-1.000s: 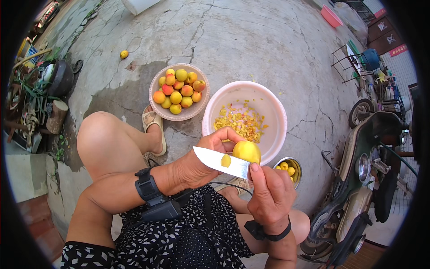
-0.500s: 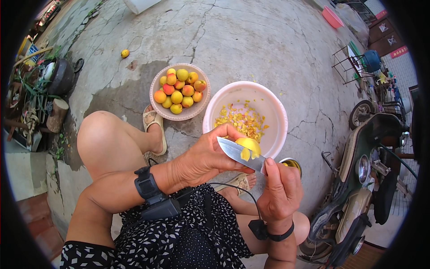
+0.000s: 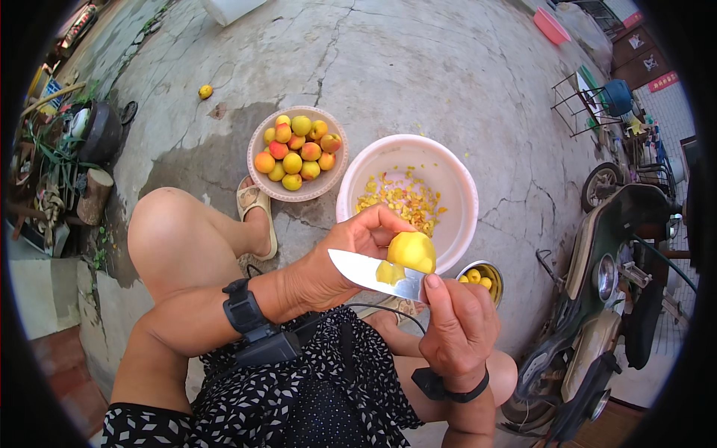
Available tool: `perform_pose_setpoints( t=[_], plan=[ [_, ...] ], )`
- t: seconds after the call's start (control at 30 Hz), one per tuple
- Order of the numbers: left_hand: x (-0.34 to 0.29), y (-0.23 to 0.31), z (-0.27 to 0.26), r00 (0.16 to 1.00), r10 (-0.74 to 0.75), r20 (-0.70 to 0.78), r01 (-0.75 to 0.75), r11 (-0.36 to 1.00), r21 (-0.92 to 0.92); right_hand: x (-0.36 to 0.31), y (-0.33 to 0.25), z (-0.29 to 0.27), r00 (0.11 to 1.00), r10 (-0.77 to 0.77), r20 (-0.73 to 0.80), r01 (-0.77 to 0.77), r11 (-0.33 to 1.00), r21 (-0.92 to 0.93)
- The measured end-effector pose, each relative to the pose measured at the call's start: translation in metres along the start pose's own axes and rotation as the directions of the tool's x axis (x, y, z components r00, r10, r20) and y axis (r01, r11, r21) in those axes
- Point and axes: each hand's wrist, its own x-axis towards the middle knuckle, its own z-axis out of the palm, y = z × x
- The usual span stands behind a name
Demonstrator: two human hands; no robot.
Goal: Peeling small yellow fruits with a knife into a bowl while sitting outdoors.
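Note:
My left hand (image 3: 347, 257) is closed around a yellow peeled apricot (image 3: 411, 252), fingers curled over its left side. In my right hand (image 3: 461, 325) is a knife (image 3: 366, 272), held by its handle, which the fingers hide. The wide blade points left in front of the fruit, with a piece of peel (image 3: 390, 272) on its flat. Beyond the hands stands a pale pink basin (image 3: 461, 168) with many bits of peel (image 3: 403, 196) at its bottom. A metal bowl (image 3: 499, 278) of peeled yellow fruit is partly hidden behind my right hand.
A pinkish bowl (image 3: 258, 170) heaped with unpeeled apricots (image 3: 291, 151) stands left of the basin. One loose apricot (image 3: 205, 91) lies on the cracked concrete floor (image 3: 396, 75). A motorbike (image 3: 590, 299) is at the right, and potted plants (image 3: 56, 164) and a log (image 3: 95, 196) at the left.
The knife has swung lower and left, its flat now turned up and bright with peel on it. More of the apricot shows, and the metal bowl is less covered.

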Motion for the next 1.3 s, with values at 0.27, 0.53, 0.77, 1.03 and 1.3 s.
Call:
perform_pose_setpoints(
  t=[0.27, 0.53, 0.77, 1.03, 1.3],
  plan=[
    [-0.001, -0.002, -0.005, 0.999, -0.045, 0.019, 0.045, 0.999, -0.021, -0.001, 0.003, 0.0, 1.0, -0.026, 0.012, 0.027, 0.995, -0.095],
    [-0.003, 0.01, 0.008, 0.997, -0.071, -0.036, 0.069, 0.996, -0.054, 0.001, 0.001, -0.002, 0.985, 0.172, -0.015, -0.172, 0.985, -0.003],
    [-0.003, 0.005, 0.005, 0.999, -0.028, 0.039, 0.028, 1.0, 0.008, -0.007, 0.018, -0.001, 0.965, 0.237, -0.114, -0.234, 0.971, 0.039],
    [0.0, 0.003, 0.002, 0.999, -0.027, 0.03, 0.026, 0.999, 0.046, 0.0, 0.0, 0.001, 0.999, 0.035, -0.008, -0.035, 0.999, -0.009],
    [-0.001, 0.001, 0.003, 0.998, -0.029, 0.051, 0.024, 0.994, 0.108, -0.002, 0.001, 0.003, 0.999, 0.039, -0.019, -0.039, 0.999, -0.025]
  ],
)
